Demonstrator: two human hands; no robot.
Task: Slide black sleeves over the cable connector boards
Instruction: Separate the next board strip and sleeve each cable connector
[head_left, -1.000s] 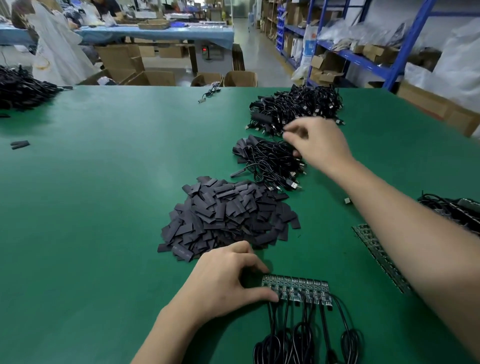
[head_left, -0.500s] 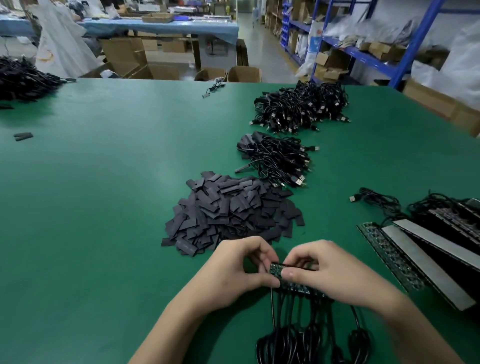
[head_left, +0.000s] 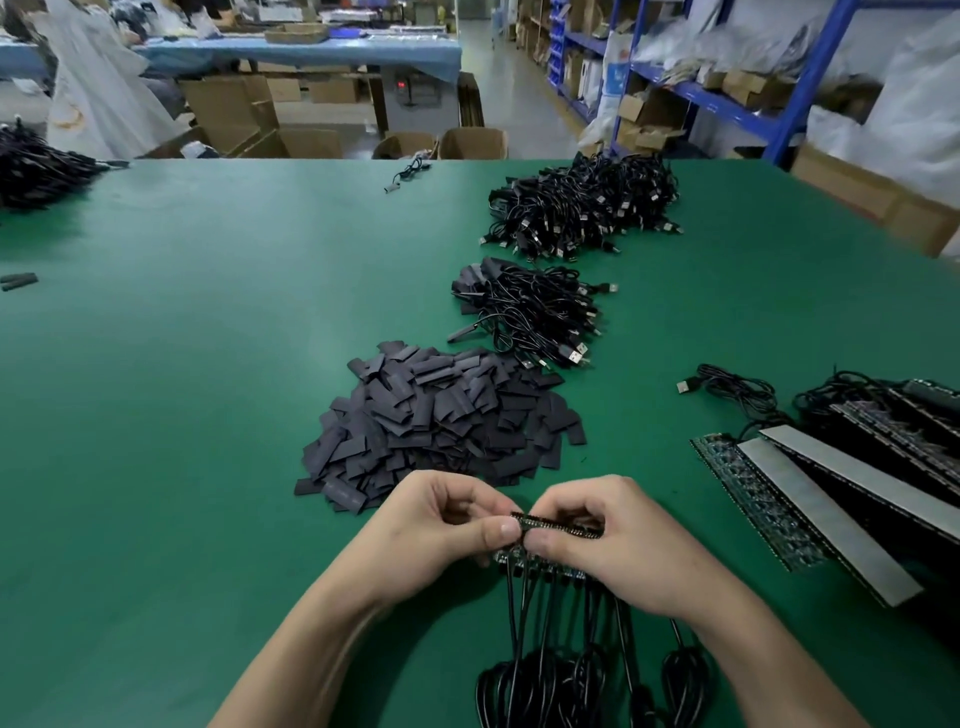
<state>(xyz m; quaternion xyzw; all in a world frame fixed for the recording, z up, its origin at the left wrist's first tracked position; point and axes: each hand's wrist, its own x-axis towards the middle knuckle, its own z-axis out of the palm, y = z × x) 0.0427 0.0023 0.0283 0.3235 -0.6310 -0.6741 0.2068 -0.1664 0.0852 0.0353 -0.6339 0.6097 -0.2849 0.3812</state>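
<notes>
Board strip (head_left: 558, 525) lies crosswise, pinched by left hand (head_left: 441, 530) and right hand (head_left: 618, 540); sleeve pile (head_left: 441, 421) sits just beyond.

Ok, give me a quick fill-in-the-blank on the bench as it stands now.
1. The left hand and the right hand grip one strip of small connector boards trailing ____ cables.
2. The pile of flat black sleeves lies on the ____ table, beyond the hands.
3. The long board panels with grey strips lie to the hands' ____.
Missing: black; green; right.
</notes>
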